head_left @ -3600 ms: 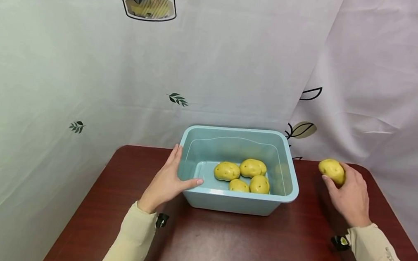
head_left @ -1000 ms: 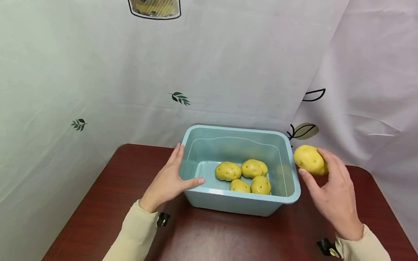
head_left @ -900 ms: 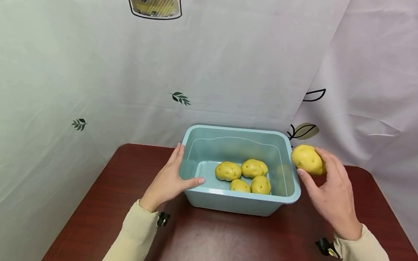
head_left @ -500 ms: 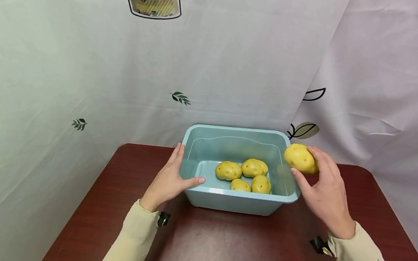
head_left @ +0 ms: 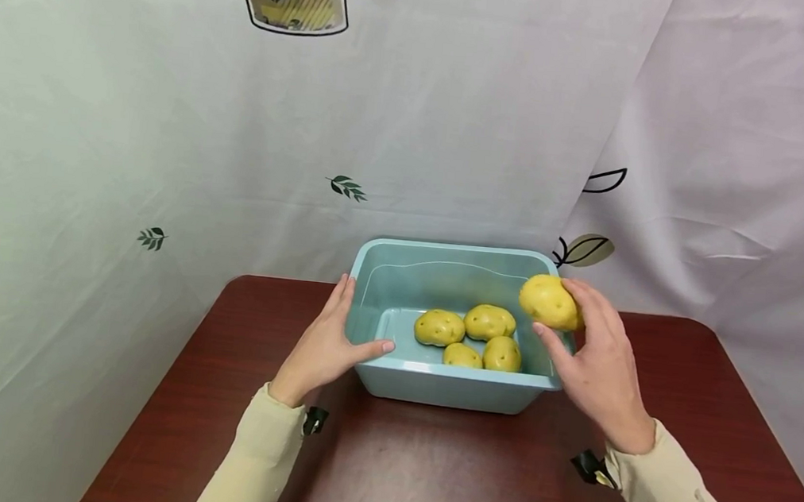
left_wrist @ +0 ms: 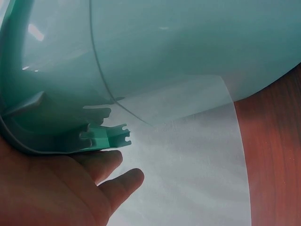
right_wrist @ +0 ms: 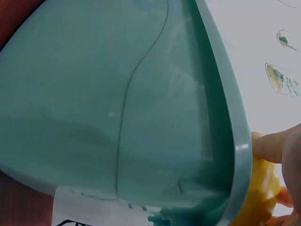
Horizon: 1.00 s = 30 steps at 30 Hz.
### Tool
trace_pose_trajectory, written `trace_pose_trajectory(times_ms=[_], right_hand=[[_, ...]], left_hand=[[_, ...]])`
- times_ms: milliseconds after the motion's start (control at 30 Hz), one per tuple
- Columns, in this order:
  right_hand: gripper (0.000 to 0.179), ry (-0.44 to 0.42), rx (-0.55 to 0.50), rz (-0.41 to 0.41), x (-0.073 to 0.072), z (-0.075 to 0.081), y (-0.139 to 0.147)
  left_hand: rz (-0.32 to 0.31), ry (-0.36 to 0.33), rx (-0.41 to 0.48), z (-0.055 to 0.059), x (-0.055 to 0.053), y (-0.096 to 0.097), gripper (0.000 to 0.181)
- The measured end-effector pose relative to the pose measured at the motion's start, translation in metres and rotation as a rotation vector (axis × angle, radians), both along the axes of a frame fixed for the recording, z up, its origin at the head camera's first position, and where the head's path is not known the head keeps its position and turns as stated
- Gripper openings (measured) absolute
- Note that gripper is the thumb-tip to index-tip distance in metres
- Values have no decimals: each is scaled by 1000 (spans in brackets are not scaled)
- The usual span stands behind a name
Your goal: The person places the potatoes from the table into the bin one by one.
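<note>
My right hand (head_left: 600,368) grips a yellow potato (head_left: 547,302) between thumb and fingers, held above the right side of a light blue plastic tub (head_left: 443,389). In the right wrist view, that potato (right_wrist: 258,195) shows partly behind the tub's rim (right_wrist: 230,101). My left hand (head_left: 317,355) rests against the tub's front left corner, its thumb lying over the rim and its fingers stretched along the left side. The left wrist view shows these straight fingers (left_wrist: 124,186) just below the rim. Several potatoes (head_left: 489,322) lie together inside the tub, toward its middle and right.
The tub stands on a dark red wooden table (head_left: 419,468) near the back edge. A pale cloth (head_left: 457,112) printed with leaves hangs close behind it. A small black device (head_left: 594,467) sits at the right wrist, another (head_left: 315,420) at the left.
My right hand has carried the potato leftward from the table's right side, past the tub's right rim, to above its inside. My left hand and the tub stay in place.
</note>
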State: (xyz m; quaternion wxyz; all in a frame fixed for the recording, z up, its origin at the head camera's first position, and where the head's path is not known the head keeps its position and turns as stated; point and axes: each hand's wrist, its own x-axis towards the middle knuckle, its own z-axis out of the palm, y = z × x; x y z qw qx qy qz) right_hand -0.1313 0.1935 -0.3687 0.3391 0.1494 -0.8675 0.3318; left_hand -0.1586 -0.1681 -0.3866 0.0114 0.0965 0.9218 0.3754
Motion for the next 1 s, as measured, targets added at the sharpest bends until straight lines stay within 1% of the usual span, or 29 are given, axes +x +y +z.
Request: trace_pose_trajectory(times_ms=[167,433,667,1000], right_hand=[[69,-19,-1,2,0,-3,-6],[69,-59,16,32,-2,-3,-15],[67,-102,45,54,-5,-2,-22],[65,-125,65,76,-9,-4,-31]], left_hand=[[-2,-1,5,1,1,1,120],[-2,2,-3,2,1,0,126],[2,1,3,1,0,0,121],[2,-5,3,2,1,1,122]])
